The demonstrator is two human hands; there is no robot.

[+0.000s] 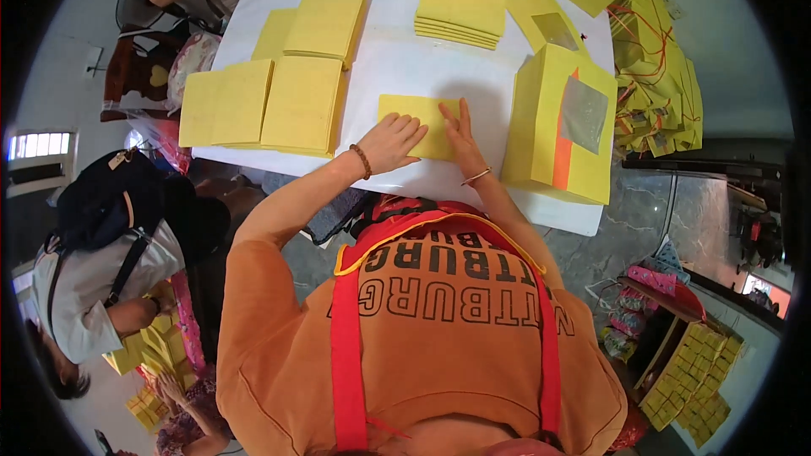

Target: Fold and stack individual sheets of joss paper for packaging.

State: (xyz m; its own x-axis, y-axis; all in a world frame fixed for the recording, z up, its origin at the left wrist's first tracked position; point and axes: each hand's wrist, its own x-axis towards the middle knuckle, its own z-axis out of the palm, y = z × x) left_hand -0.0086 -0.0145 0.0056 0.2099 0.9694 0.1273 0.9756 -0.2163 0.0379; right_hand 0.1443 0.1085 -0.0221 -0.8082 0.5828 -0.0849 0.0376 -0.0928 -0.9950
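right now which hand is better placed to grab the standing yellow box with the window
Right. The right hand lies on the flat yellow sheet on the side nearest the yellow box, which stands just beyond it. The left hand rests farther away.

The one camera sits on the person's head and looks straight down. It is close above the white table [397, 63], which fills the top. The person's orange shirt [439, 329] lies below the table.

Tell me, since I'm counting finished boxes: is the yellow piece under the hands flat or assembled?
Flat: the yellow piece lies on the table under both pressing hands.
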